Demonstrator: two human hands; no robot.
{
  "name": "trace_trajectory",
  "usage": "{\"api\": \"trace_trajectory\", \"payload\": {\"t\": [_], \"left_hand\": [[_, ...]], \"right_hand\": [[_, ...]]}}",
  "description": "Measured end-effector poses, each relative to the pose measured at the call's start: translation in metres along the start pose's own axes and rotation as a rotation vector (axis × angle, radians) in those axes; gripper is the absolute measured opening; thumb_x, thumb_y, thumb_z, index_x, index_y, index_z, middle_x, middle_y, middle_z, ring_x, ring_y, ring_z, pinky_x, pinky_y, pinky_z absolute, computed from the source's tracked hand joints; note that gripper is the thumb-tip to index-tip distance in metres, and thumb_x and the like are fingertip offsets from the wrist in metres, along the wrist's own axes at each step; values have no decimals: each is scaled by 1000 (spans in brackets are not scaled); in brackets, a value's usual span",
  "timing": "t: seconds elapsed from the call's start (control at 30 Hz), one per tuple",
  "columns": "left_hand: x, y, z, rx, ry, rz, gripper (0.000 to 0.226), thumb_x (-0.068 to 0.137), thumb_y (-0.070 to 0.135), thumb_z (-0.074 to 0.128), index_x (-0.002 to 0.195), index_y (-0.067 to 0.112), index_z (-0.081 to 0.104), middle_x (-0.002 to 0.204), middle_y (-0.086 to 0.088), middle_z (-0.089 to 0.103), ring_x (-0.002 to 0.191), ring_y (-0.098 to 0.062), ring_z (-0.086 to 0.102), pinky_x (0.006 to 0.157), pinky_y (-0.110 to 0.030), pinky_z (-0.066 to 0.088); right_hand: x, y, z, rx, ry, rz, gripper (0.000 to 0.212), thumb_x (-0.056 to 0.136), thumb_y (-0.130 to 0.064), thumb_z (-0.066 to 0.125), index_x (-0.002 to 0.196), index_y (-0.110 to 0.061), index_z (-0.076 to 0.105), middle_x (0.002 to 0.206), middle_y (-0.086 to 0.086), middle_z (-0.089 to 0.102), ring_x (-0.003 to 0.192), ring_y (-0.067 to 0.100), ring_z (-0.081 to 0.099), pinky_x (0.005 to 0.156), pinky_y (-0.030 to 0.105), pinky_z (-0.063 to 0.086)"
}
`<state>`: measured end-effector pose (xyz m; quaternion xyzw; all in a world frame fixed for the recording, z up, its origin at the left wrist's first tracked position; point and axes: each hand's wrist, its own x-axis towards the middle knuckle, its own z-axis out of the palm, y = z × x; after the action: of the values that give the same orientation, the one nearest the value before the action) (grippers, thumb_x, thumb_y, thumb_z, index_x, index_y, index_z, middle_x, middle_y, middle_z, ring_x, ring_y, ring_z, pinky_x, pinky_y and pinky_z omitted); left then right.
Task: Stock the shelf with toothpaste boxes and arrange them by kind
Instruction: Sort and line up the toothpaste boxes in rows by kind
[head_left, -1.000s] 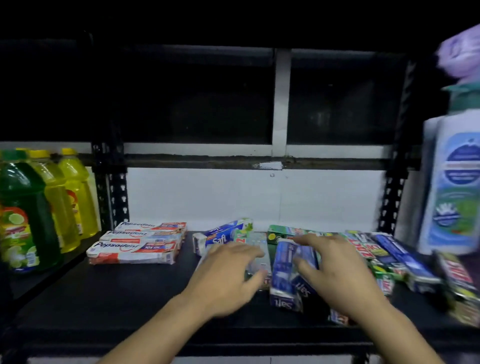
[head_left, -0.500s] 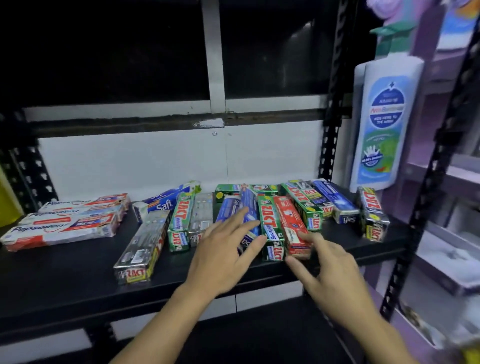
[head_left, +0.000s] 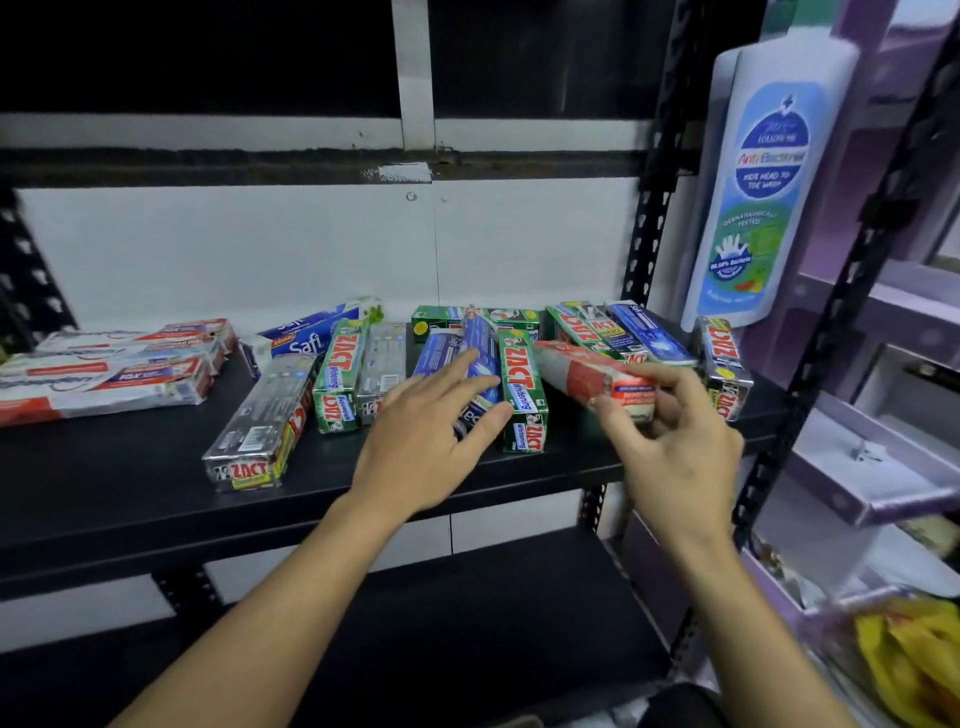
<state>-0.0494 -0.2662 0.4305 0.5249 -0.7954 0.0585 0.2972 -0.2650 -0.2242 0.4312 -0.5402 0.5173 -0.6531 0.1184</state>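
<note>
Right hand pinches the near end of a red box, thumb and fingers curled round it; print too blurred to read. Left hand lies flat, fingers straight, on a blue box. Between them, a green box reads "ZACT whitening". Further left, a silver box, also "ZACT", and behind it a "Safi" box. All on the black shelf. Far left, white-and-red boxes, lettering smeared. On the right, a bottle: "AntiBacterial", "kids head to toe wash".
</note>
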Motion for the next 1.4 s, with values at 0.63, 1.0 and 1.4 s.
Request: {"api": "trace_trajectory", "payload": {"t": [0.63, 1.0, 1.4], "left_hand": [[-38, -53, -108, -476, 401, -315, 70, 84, 28, 77, 145, 31, 42, 133, 27, 51, 109, 18, 50, 97, -11, 40], [-145, -146, -184, -220, 659, -684, 48, 76, 38, 84, 120, 27, 69, 87, 6, 72, 78, -11, 66, 79, -26, 55], [-190, -180, -205, -5, 440, -910, 47, 71, 68, 74, 97, 30, 72, 86, 13, 71, 79, -1, 65, 64, -21, 52]], "right_hand": [[-1, -86, 46, 896, -511, 262, 33, 81, -13, 69, 112, -14, 59, 102, 18, 73, 97, 32, 71, 85, 38, 58], [-37, -125, 190, 249, -951, -3, 61, 86, -66, 55, 131, -23, 60, 118, -11, 68, 97, 10, 69, 89, 26, 52], [-50, -132, 263, -470, -923, -384, 49, 88, -68, 39, 105, -32, 68, 98, -5, 69, 113, 32, 52, 97, 48, 34]]}}
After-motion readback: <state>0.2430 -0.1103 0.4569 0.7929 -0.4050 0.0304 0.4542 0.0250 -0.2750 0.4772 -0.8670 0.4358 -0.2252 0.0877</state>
